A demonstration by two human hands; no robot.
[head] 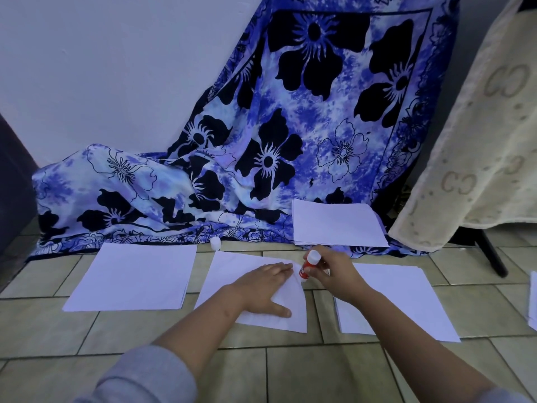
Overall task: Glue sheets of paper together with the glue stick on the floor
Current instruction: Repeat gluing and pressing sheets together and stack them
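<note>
Gluing step in hand on the floor [290,373]: left hand [263,289], fingers flat, pins the middle sheet [226,274]; right hand [331,271], wrapped round the glue stick [309,264], holds its lower end at the sheet's rt edge. Next, prob.: stroke glue along that edge w/ steady pressure, then add another sheet. Beyond, cap [215,243] lies loose; spare stack [337,222] on cloth [261,126].

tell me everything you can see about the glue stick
The glue stick is a short tube, plastic by its look, with a red body, some white print and a white end pointing up. The right hand grips it, tilted so its top leans right. Its lower end meets the right edge of the middle sheet, which the left hand presses flat. The tip is too small to make out. A small white cap lies apart by the cloth.
</note>
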